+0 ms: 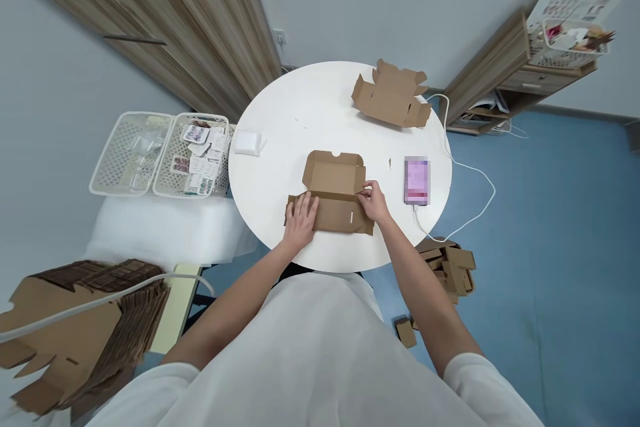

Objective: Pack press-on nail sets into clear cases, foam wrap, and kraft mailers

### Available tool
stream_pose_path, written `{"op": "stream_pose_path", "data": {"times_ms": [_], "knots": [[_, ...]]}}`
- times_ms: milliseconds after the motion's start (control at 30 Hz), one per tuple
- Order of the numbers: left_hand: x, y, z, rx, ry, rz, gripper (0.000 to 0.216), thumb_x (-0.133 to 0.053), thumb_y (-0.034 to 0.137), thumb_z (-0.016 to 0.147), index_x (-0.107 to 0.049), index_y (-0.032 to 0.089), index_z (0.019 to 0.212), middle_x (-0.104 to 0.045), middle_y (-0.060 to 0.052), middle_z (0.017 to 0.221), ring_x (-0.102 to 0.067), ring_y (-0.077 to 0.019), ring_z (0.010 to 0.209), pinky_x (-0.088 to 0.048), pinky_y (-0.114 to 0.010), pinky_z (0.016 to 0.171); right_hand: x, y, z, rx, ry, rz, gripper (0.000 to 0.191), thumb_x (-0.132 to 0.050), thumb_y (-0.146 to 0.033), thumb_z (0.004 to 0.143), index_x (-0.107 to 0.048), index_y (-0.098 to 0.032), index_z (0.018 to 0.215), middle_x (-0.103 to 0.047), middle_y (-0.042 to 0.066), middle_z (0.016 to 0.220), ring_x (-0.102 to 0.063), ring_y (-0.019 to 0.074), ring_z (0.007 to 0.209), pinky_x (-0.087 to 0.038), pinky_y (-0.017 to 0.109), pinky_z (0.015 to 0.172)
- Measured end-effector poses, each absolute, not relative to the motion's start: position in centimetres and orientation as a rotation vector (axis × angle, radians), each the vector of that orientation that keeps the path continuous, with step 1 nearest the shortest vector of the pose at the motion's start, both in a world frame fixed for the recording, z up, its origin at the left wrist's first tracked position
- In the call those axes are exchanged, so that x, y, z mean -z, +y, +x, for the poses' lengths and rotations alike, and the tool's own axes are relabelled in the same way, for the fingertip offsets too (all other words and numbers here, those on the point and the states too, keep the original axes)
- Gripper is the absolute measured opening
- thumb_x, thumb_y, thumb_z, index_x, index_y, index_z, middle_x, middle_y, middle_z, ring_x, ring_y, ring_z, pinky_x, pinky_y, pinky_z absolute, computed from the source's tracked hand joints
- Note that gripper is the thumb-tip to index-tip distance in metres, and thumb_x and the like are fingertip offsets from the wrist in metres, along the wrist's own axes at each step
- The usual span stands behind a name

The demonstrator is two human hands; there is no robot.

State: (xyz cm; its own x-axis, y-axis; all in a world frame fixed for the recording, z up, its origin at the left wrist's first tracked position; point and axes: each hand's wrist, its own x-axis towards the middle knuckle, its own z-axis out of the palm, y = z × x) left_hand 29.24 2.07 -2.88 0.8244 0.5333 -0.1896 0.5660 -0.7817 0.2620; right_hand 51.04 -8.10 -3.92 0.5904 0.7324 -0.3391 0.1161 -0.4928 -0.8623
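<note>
A flat brown cardboard box blank [334,195] lies at the near side of a round white table [310,113], partly folded, its far panel raised. My left hand [300,220] lies flat on the blank's left end with the fingers stretched out. My right hand [374,201] pinches a side flap at the blank's right edge. A second, partly folded cardboard box [391,95] rests at the far right of the table.
A phone [417,180] on a white cable lies right of the blank. A small white object [248,142] sits at the table's left edge. White baskets [163,153] stand left, a stack of flat blanks [80,327] lower left, cardboard pieces [447,267] on the blue floor.
</note>
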Motion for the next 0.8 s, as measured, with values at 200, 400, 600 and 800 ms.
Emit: {"op": "stream_pose_path", "data": {"times_ms": [200,400,600,800], "knots": [[2.5,3.4,31.1,0.363,0.775,2.712,0.106,-0.071,0.024,0.054,-0.008,0.019,0.139,-0.01,-0.012,0.146,0.005,-0.0356,0.132,0.004,-0.054,0.102,4.4,-9.3,50.0,-0.887,-0.856,-2.0,0.032,-0.042,-0.023,0.075,-0.04,-0.026,0.107,-0.063,0.002,0.088,-0.058,0.0201,0.084,-0.041,0.036,0.077],[3.1,3.9,30.9,0.351,0.729,2.712,0.104,-0.076,0.024,0.05,-0.019,0.021,0.137,-0.022,-0.013,0.143,0.001,-0.0352,0.132,0.005,-0.056,0.102,2.9,-10.3,47.9,-0.494,-1.311,-2.276,0.066,-0.057,-0.039,0.069,-0.032,-0.021,0.128,-0.026,0.01,0.141,-0.026,0.0308,0.126,-0.017,0.048,0.101],[2.3,4.2,30.2,0.281,0.687,2.73,0.102,-0.078,0.027,0.048,-0.024,0.023,0.135,-0.021,-0.013,0.143,0.001,-0.0361,0.132,0.0,-0.056,0.102,3.4,-10.0,44.4,-0.55,-1.742,-2.332,0.105,-0.071,-0.039,0.055,-0.011,-0.021,0.138,-0.02,0.011,0.144,-0.011,0.0312,0.132,0.001,0.052,0.104],[3.5,4.4,23.6,-0.035,1.307,2.301,0.119,-0.077,0.043,0.046,-0.008,0.016,0.138,-0.006,-0.023,0.144,-0.003,-0.0401,0.131,-0.016,-0.058,0.098,4.8,-9.3,41.7,-0.491,-1.631,-2.461,0.097,-0.068,-0.036,0.06,-0.01,-0.023,0.138,-0.022,0.011,0.143,-0.016,0.0295,0.132,-0.005,0.055,0.102]]}}
